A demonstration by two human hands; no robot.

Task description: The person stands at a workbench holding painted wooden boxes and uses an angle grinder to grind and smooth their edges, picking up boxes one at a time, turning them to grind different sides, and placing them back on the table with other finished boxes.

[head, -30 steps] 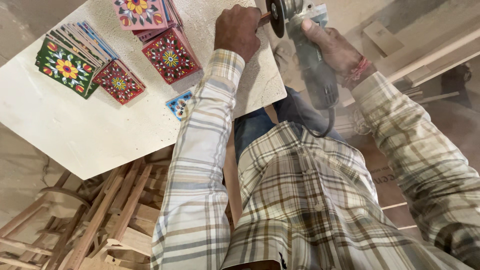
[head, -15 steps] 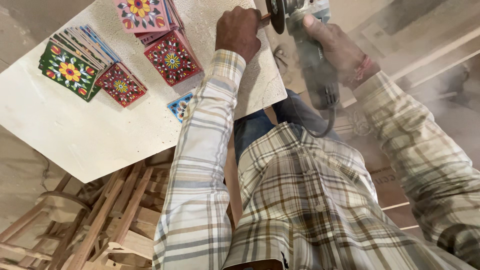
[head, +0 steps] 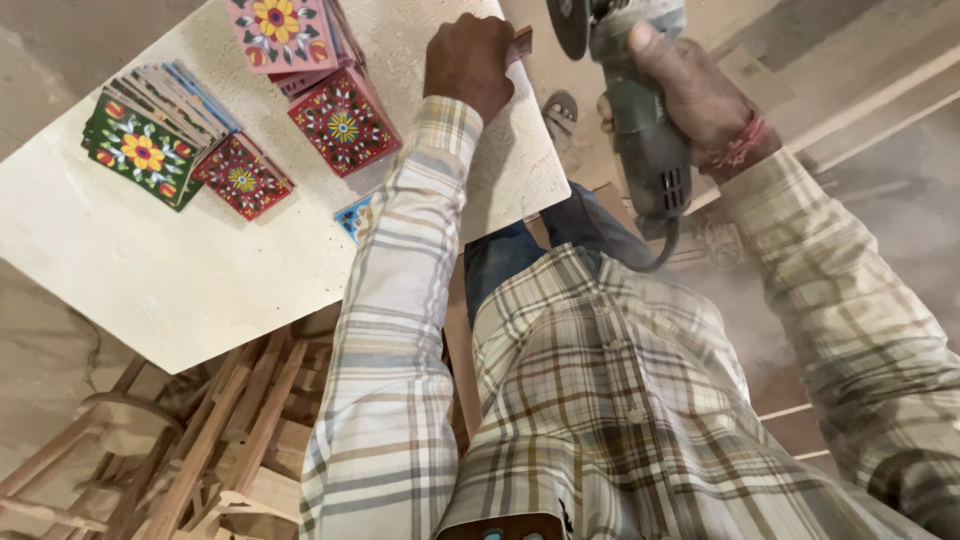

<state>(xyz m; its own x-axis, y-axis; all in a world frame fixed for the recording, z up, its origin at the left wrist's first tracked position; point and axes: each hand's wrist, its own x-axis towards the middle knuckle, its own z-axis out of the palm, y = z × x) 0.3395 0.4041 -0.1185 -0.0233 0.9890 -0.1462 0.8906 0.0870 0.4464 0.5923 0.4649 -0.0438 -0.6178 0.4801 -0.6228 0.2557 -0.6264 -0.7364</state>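
Observation:
My right hand (head: pixel 695 95) grips a grey-green angle grinder (head: pixel 640 130), its dark disc (head: pixel 570 25) just beyond the corner of a pale stone slab (head: pixel 150 270). My left hand (head: pixel 468 62) rests on the slab's far corner, closed on a small reddish tile piece (head: pixel 522 42) that pokes out towards the disc. Stacks of painted floral tiles lie on the slab: a green stack (head: pixel 145 140), a red tile (head: pixel 243 178), a red stack (head: pixel 343 122) and a pink one (head: pixel 280 30). A blue tile (head: pixel 355 215) peeks from under my left sleeve.
Wooden frames and slats (head: pixel 200 440) are piled under the slab at lower left. Dust hangs in the air at the right. A sandalled foot (head: pixel 562 110) stands on the dusty floor near the slab's corner. The grinder's cable (head: pixel 665 250) trails down over my knee.
The view has shifted a little; my hands, the grinder and the tile piece keep the same places at the slab's corner. More dust drifts at the right.

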